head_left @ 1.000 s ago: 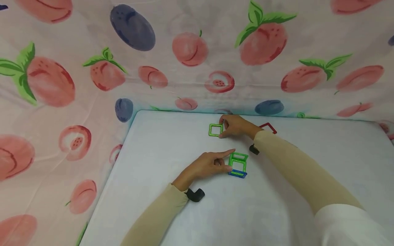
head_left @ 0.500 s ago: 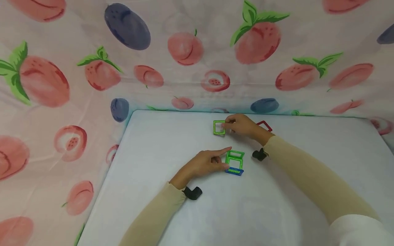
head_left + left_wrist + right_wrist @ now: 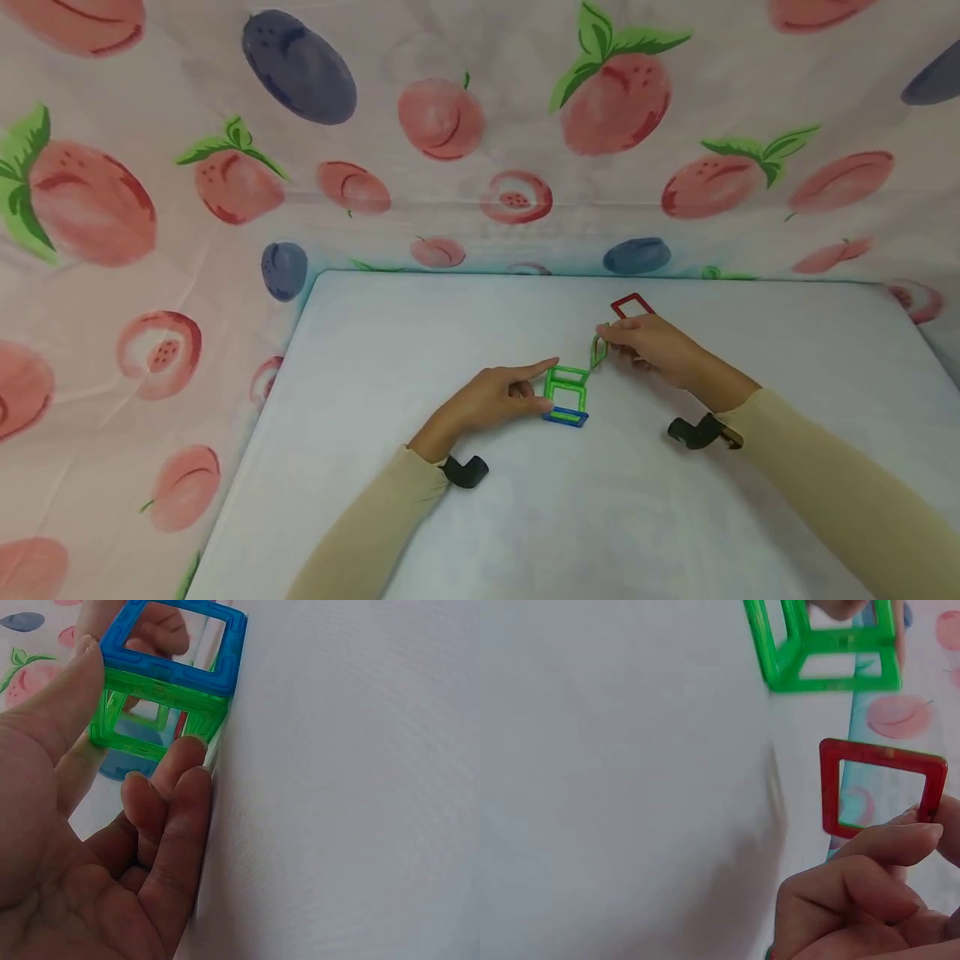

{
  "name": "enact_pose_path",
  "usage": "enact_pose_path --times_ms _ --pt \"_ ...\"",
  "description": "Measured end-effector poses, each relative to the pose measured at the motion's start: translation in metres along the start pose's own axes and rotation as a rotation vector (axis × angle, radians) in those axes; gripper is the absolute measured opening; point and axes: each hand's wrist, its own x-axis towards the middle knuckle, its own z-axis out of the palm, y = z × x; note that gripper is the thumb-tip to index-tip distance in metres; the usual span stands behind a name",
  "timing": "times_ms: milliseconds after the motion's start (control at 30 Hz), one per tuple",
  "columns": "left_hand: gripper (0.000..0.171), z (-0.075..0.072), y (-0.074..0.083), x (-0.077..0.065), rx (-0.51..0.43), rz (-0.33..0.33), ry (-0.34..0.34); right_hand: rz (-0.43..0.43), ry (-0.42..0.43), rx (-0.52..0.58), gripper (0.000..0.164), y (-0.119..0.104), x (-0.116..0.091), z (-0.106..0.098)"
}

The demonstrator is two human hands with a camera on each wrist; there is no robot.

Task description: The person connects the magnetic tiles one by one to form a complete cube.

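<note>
My left hand (image 3: pixel 487 404) grips a small structure of green square magnetic tiles (image 3: pixel 161 686) between thumb and outstretched index finger. A blue square tile (image 3: pixel 161 667) is joined at its near side. My right hand (image 3: pixel 660 348) pinches another square magnetic tile (image 3: pixel 830 787) by its edge, upright beside the structure's far right corner. From the head it shows as a thin green frame; in the right wrist view its face is red, with a green strip along the inner edge. The left hand's other fingers curl below the structure.
A red square magnetic tile (image 3: pixel 618 308) lies on the white table (image 3: pixel 420 333) behind my right hand, partly hidden by it. Fruit-patterned cloth (image 3: pixel 442 192) rises along the table's back and left edges. Black wrist mounts (image 3: pixel 465 472) stick out from both wrists.
My right hand has brought its tile from the back of the table rightward and nearer, turning it edge-on beside the structure. More of the red tile shows. My left hand keeps its grip.
</note>
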Motion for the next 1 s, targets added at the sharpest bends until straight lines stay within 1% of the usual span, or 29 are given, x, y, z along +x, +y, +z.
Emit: enact_pose_path --times_ms 133,300,533,733,900,1000 --pt "0.066 0.001 0.002 0.001 0.012 -0.001 0.001 0.023 -0.048 0.021 0.043 0.013 -0.017 0.004" --pt "0.066 0.001 0.004 0.000 0.011 0.003 0.000 0.033 -0.087 0.030 0.043 0.019 -0.030 0.013" --pt "0.065 0.000 0.005 -0.002 0.008 -0.010 0.003 -0.007 -0.101 0.015 0.044 0.017 -0.032 0.023" --pt "0.065 0.000 0.004 -0.001 0.005 -0.007 0.000 -0.018 -0.126 -0.002 0.038 0.019 -0.034 0.030" --pt "0.066 0.001 0.002 0.000 0.007 -0.010 -0.003 -0.034 -0.142 -0.033 0.039 0.020 -0.035 0.034" --pt "0.066 0.001 0.002 0.000 0.015 -0.007 -0.004 -0.053 -0.157 -0.030 0.040 0.021 -0.035 0.036"
